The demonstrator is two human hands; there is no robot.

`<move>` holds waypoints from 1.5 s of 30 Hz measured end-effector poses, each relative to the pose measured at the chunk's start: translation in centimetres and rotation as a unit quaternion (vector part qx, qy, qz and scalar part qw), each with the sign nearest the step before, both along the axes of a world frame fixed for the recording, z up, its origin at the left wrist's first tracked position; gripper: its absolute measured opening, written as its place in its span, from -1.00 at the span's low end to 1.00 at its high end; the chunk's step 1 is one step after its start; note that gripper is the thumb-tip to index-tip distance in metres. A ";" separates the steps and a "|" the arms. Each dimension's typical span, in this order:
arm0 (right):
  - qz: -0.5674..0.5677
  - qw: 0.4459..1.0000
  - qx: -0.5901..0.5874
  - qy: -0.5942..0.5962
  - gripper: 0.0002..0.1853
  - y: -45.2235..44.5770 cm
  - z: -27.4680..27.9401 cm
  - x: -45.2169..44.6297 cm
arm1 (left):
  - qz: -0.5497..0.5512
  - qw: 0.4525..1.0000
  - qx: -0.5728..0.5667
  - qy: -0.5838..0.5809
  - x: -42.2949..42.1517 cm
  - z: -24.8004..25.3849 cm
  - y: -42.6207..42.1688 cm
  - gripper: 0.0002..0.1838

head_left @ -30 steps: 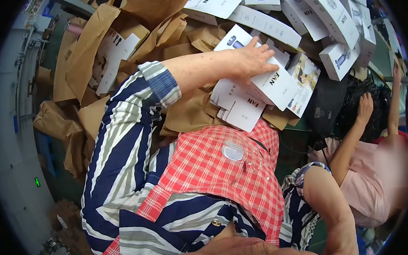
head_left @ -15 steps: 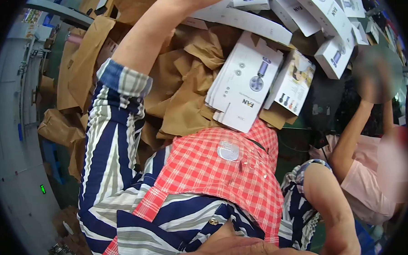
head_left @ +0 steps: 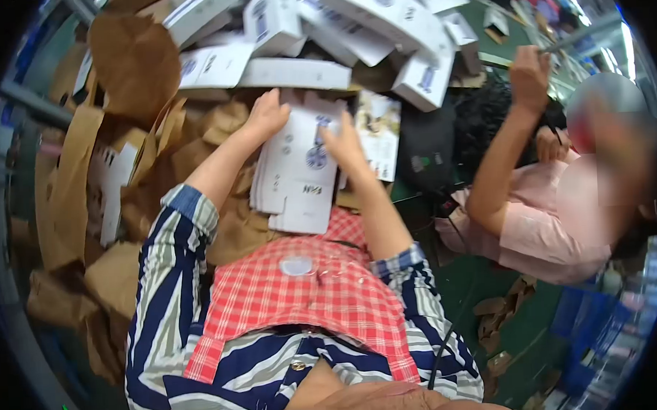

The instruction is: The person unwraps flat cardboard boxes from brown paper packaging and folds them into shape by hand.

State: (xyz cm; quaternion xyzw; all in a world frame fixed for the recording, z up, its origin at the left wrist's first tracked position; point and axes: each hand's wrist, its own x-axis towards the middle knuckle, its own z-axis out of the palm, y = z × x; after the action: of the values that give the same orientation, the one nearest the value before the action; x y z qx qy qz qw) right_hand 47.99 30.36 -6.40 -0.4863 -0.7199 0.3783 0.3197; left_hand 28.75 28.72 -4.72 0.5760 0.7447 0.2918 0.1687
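A stack of flat white fan cartons [head_left: 296, 188], printed with a purple fan and the word FAN, lies against the front of my red checked apron. At the stack's upper left edge is my left hand [head_left: 269, 114], its fingers curled in over the top carton. My right hand [head_left: 348, 147] reaches over the right edge, thumb and fingers apart, the thumb over the printed fan; it is somewhat blurred. Just right of it stands a carton with a photo panel [head_left: 379, 129].
Made-up white fan boxes [head_left: 273, 20] are heaped beyond the stack. Crumpled brown paper [head_left: 135, 59] and open brown cartons [head_left: 68, 194] fill the left side. A co-worker in a pink shirt [head_left: 542, 229] sits at the right, one arm raised, near a dark bag [head_left: 427, 146].
My left hand has come down from the boxes at the top to the carton stack. My right arm has swung in from the side to the stack. The whole view has shifted.
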 end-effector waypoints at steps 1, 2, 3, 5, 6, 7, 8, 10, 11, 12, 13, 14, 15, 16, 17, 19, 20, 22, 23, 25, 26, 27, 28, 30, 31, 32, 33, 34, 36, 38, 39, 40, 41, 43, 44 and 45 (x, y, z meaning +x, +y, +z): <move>-0.022 1.000 -0.004 -0.003 -0.30 0.3 0.2 -0.9 | 0.001 1.000 -0.029 0.004 0.2 -0.1 0.6 -0.62; -0.054 0.996 0.030 -0.063 -0.25 1.3 -1.8 -2.0 | -0.001 0.997 -0.071 0.011 0.6 0.2 1.0 -0.63; -0.053 0.994 -0.051 -0.083 -0.23 1.5 -0.6 -2.0 | -0.003 0.996 -0.081 0.025 0.9 -0.1 1.3 -0.63; -0.072 0.991 -0.054 -0.096 -0.20 1.6 -0.7 -2.3 | -0.007 0.993 -0.105 0.049 1.3 -0.2 1.6 -0.64; -0.067 0.994 -0.052 -0.071 -0.20 1.6 -0.8 -2.1 | -0.009 0.994 -0.094 0.055 1.4 -0.3 1.4 -0.64; -0.048 0.996 -0.057 -0.039 -0.21 1.6 -0.4 -1.6 | -0.009 0.995 -0.084 0.060 1.6 -0.3 1.2 -0.64; -0.026 0.998 -0.062 -0.008 -0.22 1.5 0.0 -1.3 | -0.011 0.994 -0.093 0.048 1.5 -0.3 1.0 -0.58; -0.033 0.999 0.009 -0.025 -0.25 0.6 0.8 -0.9 | -0.004 1.000 0.008 0.012 1.1 -0.7 0.1 -0.55; -0.039 0.997 0.053 -0.033 -0.25 -0.2 1.4 -0.6 | 0.002 0.994 0.108 -0.019 1.0 -0.9 -0.4 -0.50; -0.011 0.998 0.055 0.010 -0.29 -1.2 4.1 0.1 | -0.013 0.995 0.032 -0.098 1.8 4.3 -1.9 -0.46; 0.002 0.997 0.057 0.060 -0.33 -1.7 5.1 1.0 | -0.001 0.972 0.062 -0.227 1.0 3.6 -2.3 -0.48; 0.015 0.992 0.058 0.109 -0.37 -2.4 6.5 1.5 | 0.009 0.931 0.090 -0.354 1.1 5.1 -3.0 -0.50; 0.020 0.971 0.010 0.236 -0.44 -3.4 7.9 1.6 | 0.001 0.915 0.018 -0.403 0.2 7.0 -4.5 -0.51; 0.030 0.962 -0.020 0.270 -0.44 -4.5 9.1 2.1 | 0.005 0.895 -0.005 -0.445 0.7 10.1 -6.3 -0.52; 0.041 0.950 -0.054 0.304 -0.45 -5.3 10.3 2.8 | 0.012 0.874 -0.028 -0.485 1.4 12.4 -7.6 -0.54; 0.125 0.956 0.019 0.264 -0.60 -7.2 12.6 3.3 | -0.066 0.870 -0.027 -0.488 1.4 13.9 -9.6 -0.69; 0.150 0.952 0.098 0.246 -0.64 -8.1 12.9 3.1 | -0.102 0.855 -0.019 -0.509 1.4 13.9 -10.4 -0.74; 0.120 0.951 0.032 0.284 -0.68 -9.1 12.6 2.8 | -0.141 0.861 0.008 -0.489 1.5 13.9 -11.5 -0.78; 0.116 0.939 0.077 0.314 -0.67 -8.7 12.2 2.6 | -0.155 0.874 0.021 -0.459 1.5 13.8 -11.9 -0.78; 0.128 0.906 0.064 0.398 -0.55 -9.1 12.9 1.9 | -0.201 0.824 0.080 -0.523 2.9 13.9 -12.1 -0.65; 0.115 0.920 0.097 0.361 -0.48 -9.4 13.8 1.5 | -0.221 0.781 0.092 -0.576 3.9 14.2 -12.1 -0.59; 0.100 0.932 0.130 0.324 -0.40 -9.2 14.2 1.0 | -0.248 0.773 0.088 -0.577 4.9 14.2 -12.0 -0.51; 0.066 0.933 0.091 0.343 -0.30 -8.3 13.3 0.7 | -0.230 0.770 0.088 -0.589 5.6 14.4 -11.8 -0.53; 0.103 0.891 -0.140 0.420 -0.37 -6.6 13.5 1.5 | -0.146 0.726 0.094 -0.665 6.0 13.5 -11.0 -0.58; 0.124 0.842 -0.282 0.443 -0.42 -6.3 14.2 2.2 | -0.181 0.696 0.138 -0.681 5.5 12.7 -10.8 -0.60; 0.101 0.869 -0.292 0.386 -0.61 -6.4 13.5 2.3 | -0.112 0.730 0.080 -0.669 5.6 12.1 -10.1 -0.58; 0.094 0.909 -0.225 0.337 -0.65 -6.3 11.9 1.8 | -0.093 0.849 0.056 -0.516 5.7 11.7 -10.9 -0.52; 0.088 0.941 -0.159 0.284 -0.70 -6.3 11.1 1.5 | -0.101 0.872 0.070 -0.474 6.2 12.0 -10.9 -0.48; 0.100 0.892 -0.239 0.370 -0.72 -6.1 10.8 1.8 | -0.107 0.892 0.087 -0.430 6.3 12.3 -10.6 -0.43; 0.108 0.758 -0.409 0.497 -0.66 -6.0 13.1 2.7 | -0.139 0.889 0.091 -0.428 5.9 12.2 -10.3 -0.42; 0.109 0.758 -0.409 0.497 -0.66 -5.7 12.5 2.9 | -0.148 0.906 0.087 -0.387 5.6 12.1 -10.2 -0.40; 0.112 0.776 -0.425 0.452 -0.64 -5.5 11.6 3.2 | -0.147 0.906 0.087 -0.387 5.5 12.2 -10.0 -0.40; 0.113 0.791 -0.441 0.408 -0.61 -5.7 10.9 3.5 | -0.163 0.882 0.039 -0.440 5.5 12.5 -9.8 -0.40; 0.102 0.782 -0.462 0.406 -0.60 -5.8 10.7 4.2 | -0.198 0.816 -0.020 -0.543 5.1 12.5 -9.1 -0.48; 0.109 0.805 -0.445 0.377 -0.59 -5.4 11.2 4.6 | -0.197 0.732 -0.040 -0.651 4.9 12.9 -8.8 -0.53; 0.116 0.827 -0.427 0.348 -0.57 -5.1 11.5 4.8 | -0.181 0.685 -0.051 -0.704 4.8 13.5 -8.9 -0.53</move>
State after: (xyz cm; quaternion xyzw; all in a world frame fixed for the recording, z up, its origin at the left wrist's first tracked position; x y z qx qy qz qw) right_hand 52.83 25.27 5.09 -0.3237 -0.3791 0.8259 0.2634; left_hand 33.52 19.78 8.80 0.3156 0.3018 0.5370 0.7217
